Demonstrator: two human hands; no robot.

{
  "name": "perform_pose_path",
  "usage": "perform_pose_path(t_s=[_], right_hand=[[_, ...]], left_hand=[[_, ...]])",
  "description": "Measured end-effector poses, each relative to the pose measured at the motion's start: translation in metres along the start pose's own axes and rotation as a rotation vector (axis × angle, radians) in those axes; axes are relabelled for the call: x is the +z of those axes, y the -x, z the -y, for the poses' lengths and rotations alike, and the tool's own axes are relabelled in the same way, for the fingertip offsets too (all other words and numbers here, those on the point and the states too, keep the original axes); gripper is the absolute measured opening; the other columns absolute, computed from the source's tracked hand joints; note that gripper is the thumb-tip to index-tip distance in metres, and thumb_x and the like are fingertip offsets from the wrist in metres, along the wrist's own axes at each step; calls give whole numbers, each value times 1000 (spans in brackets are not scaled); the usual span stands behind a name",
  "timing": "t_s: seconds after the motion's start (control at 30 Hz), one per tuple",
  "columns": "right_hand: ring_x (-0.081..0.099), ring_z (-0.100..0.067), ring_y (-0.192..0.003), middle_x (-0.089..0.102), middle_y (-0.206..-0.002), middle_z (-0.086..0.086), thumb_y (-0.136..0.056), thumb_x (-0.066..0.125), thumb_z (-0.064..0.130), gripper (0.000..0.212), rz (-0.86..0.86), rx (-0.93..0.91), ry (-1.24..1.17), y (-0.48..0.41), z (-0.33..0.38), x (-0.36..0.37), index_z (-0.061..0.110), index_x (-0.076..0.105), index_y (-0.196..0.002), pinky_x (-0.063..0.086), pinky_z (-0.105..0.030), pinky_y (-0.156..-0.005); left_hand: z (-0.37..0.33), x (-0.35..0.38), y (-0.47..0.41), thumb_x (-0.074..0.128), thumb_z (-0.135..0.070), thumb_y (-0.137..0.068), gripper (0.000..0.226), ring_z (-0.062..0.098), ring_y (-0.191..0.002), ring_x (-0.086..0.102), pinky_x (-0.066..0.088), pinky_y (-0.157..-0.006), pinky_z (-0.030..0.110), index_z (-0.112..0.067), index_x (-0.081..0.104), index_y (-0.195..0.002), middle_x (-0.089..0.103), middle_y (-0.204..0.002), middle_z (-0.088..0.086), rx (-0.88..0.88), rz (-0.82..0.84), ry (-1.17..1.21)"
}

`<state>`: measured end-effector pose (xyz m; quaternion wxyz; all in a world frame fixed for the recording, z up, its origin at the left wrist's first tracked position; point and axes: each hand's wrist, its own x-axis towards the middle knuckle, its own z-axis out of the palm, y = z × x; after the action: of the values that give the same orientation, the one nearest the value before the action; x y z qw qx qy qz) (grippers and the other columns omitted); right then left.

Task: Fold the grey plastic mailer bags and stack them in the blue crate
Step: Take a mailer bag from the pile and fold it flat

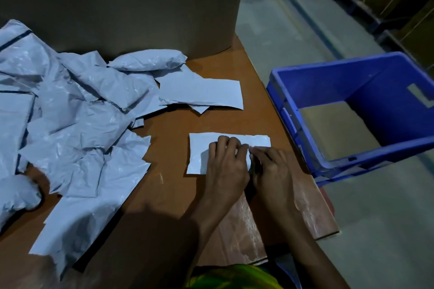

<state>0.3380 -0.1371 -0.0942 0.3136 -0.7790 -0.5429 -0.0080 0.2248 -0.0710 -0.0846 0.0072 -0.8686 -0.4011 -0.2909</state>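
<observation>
A small folded grey mailer bag (199,155) lies flat on the brown table near its right edge. My left hand (226,164) rests on top of it, bent fingers pressing it down. My right hand (270,171) meets the left from the right, and its fingertips pinch the bag's fold beside the left hand's fingers. Both hands cover the bag's lower right part. The blue crate (293,110) stands to the right, below the table's edge, and I see only a brown bottom inside it. A pile of crumpled grey mailer bags (77,110) covers the table's left side.
Another flat grey bag (204,92) lies behind the folded one. A big cardboard drum (122,4) stands at the back of the table. Under my forearms lies a pinkish plastic-covered sheet (237,234). Concrete floor and dark shelves lie to the right.
</observation>
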Motion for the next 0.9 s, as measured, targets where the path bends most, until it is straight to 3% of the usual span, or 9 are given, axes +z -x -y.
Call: perform_pose_path(t_s=[0.17, 0.3, 0.43, 0.5, 0.63, 0.77, 0.9], right_hand=[[57, -12, -107, 74, -110, 7, -96, 72, 16, 20, 56, 124, -126, -10, -2, -9, 20, 79, -114, 38, -10, -92], [67, -16, -101, 77, -107, -2, -94, 73, 15, 16, 117, 123, -113, -37, -11, -21, 13, 80, -109, 52, -29, -91], [70, -22, -101, 77, -108, -5, -95, 70, 10, 18, 70, 87, -35, -34, -11, -7, 11, 80, -110, 48, -28, -93], [71, -21, -100, 78, -109, -3, -95, 70, 12, 18, 34, 105, -62, -30, -15, -3, 12, 80, -110, 49, -26, -93], [71, -15, -101, 78, -111, -2, -96, 72, 16, 19, 61, 114, -132, -37, -17, -14, 13, 80, -114, 54, -27, -92], [66, -17, -107, 76, -115, -3, -94, 73, 11, 24, 72, 32, -89, -21, -4, -26, 11, 78, -117, 51, -28, -94], [62, -19, -106, 74, -110, -3, -92, 74, 8, 20, 60, -57, -61, 20, 18, -10, 9, 79, -111, 43, -18, -89]], left_hand=[[4, 12, 6, 73, -23, -75, 33, 25, -92, 54, 39, -76, 40, -16, 70, -107, 62, -103, 5, 31, 230, -184], [2, 15, 8, 80, -26, -66, 47, 25, -91, 57, 46, -77, 39, -15, 68, -111, 63, -105, 6, 39, 281, -196], [7, 11, 6, 84, -19, -61, 53, 25, -96, 58, 46, -78, 40, -16, 69, -113, 65, -112, 5, -46, 273, -52], [15, 6, 6, 83, -14, -72, 47, 26, -104, 57, 43, -84, 42, -19, 70, -117, 66, -119, 3, -101, 268, 99], [40, -9, 10, 55, -18, -99, 34, 16, -122, 51, 36, -101, 33, -25, 72, -128, 67, -132, -6, -189, 307, 466], [48, -33, 23, 59, -5, -98, 33, 7, -118, 54, 40, -102, 15, -21, 74, -123, 70, -123, -7, -186, 182, 526], [50, -42, 35, 56, 9, -92, 42, 9, -122, 58, 51, -103, 29, -17, 75, -119, 71, -121, -2, -192, 130, 547]])
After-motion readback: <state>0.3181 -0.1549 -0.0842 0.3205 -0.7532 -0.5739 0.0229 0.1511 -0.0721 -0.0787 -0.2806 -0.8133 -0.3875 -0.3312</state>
